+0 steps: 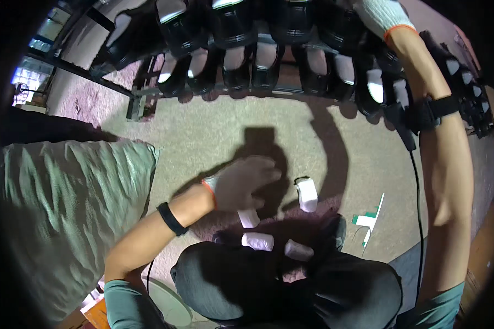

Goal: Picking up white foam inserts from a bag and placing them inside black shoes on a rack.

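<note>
My left hand [240, 183], in a white glove with an orange cuff, is stretched low over the floor with its fingers spread. A small white wad [249, 218] lies right at its lower edge. Three more white wads sit close by: one to the right [306, 194] and two near my knees [257, 240] [298, 250]. My right hand [381, 16], gloved the same way, is raised to the rack of black shoes [233, 33] at the top. Its fingers are cut off by the picture's rim among the shoes.
A metal rack [137, 90] holds two rows of black shoes with white insoles across the top. A big pale green sack [66, 208] lies at the left. A green and white scrap [368, 220] lies on the floor at the right. My knees [291, 285] are at the bottom.
</note>
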A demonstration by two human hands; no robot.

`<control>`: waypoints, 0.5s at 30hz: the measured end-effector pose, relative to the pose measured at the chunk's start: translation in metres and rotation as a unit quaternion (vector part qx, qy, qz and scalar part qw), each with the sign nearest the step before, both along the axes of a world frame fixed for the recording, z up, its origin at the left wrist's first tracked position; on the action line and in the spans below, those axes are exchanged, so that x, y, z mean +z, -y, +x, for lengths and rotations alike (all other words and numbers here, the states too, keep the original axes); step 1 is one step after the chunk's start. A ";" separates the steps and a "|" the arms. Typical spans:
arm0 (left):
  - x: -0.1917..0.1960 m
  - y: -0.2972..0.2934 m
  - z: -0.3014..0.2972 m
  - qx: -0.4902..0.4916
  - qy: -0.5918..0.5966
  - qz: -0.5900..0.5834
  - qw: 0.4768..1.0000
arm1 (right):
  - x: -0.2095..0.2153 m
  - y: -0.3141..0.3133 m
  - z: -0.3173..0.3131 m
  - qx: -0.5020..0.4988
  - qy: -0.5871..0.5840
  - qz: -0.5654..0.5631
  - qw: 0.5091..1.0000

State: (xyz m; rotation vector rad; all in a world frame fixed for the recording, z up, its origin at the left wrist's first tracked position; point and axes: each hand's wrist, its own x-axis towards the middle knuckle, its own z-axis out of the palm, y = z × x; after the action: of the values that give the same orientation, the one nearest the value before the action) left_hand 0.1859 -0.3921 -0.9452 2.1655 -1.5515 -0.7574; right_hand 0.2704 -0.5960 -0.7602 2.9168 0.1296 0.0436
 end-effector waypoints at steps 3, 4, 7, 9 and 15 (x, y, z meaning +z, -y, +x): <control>-0.035 0.002 -0.066 -0.114 0.032 0.078 0.990 | -0.011 0.106 -0.032 0.004 0.071 -0.052 0.996; -0.035 -0.001 -0.080 -0.152 0.036 0.119 0.981 | -0.016 0.138 -0.036 0.016 0.099 -0.062 0.993; -0.107 -0.037 -0.141 -0.111 0.104 0.069 0.986 | -0.006 0.215 -0.039 0.060 0.206 -0.086 0.973; -0.102 -0.046 -0.160 -0.082 0.103 0.140 0.981 | -0.025 0.226 -0.029 0.088 0.276 -0.074 0.954; -0.125 -0.045 -0.161 0.049 0.196 -0.022 0.979 | -0.182 0.108 -0.199 0.045 0.045 0.314 0.947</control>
State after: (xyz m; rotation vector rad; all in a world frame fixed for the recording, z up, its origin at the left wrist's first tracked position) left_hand 0.0251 -0.3470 -1.0701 2.4437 -1.6037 -0.2690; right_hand 0.0714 -0.7036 -0.9422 3.5334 0.2779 0.2818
